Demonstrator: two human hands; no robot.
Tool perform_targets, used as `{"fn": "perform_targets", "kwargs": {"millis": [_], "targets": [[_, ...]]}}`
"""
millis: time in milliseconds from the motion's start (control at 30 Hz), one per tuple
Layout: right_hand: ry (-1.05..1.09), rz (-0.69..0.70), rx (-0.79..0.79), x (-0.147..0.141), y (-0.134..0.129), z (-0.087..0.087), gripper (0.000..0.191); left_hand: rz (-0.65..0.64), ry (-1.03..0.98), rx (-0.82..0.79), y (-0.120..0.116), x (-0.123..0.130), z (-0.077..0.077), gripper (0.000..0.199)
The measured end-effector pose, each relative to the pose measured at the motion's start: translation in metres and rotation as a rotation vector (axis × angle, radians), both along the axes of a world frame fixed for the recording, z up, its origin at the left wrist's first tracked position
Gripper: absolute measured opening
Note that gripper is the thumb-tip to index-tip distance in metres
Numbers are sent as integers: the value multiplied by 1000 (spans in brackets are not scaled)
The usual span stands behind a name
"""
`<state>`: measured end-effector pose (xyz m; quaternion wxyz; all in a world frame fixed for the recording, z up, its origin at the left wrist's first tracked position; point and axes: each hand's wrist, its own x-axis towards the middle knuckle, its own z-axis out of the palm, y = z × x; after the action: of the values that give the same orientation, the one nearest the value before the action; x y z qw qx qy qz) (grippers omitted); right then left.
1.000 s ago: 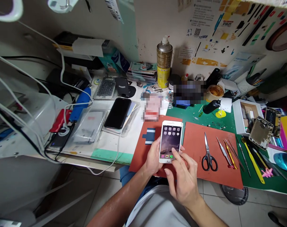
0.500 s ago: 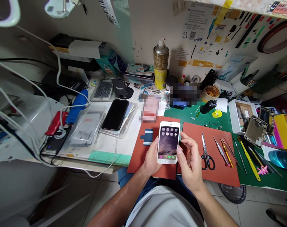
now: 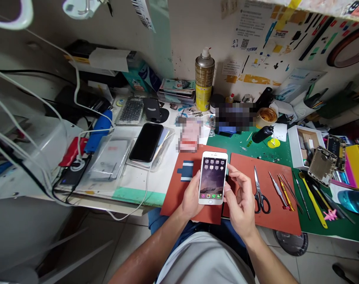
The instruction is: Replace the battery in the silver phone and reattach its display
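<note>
Just below the frame's centre, the white, rectangular, glass-screened phone [image 3: 212,177] sat in the left hand [image 3: 192,200], the right hand [image 3: 242,203] half-open by its edge, so a slack left grip could have dropped it.

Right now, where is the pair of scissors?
In the head view, the black-handled scissors lie on the right-hand red mat, between the right hand and the silver tweezers.
</note>
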<state>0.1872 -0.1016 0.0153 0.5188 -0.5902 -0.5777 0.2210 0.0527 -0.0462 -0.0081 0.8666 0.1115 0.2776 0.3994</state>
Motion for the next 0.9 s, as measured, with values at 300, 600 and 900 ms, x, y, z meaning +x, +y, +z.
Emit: {"fn": "perform_targets", "kwargs": {"millis": [300,600,900], "targets": [[210,-48,-116,-1,-17,-12,36,-156,-133,9,9,-3,12,66],[10,-115,-219,-29,-64,-31,71,-98,-156,-30,5,-5,17,65],[-78,-163,-178,-39,-67,-28,83,-108,-227,5,-3,-3,8,67]]}}
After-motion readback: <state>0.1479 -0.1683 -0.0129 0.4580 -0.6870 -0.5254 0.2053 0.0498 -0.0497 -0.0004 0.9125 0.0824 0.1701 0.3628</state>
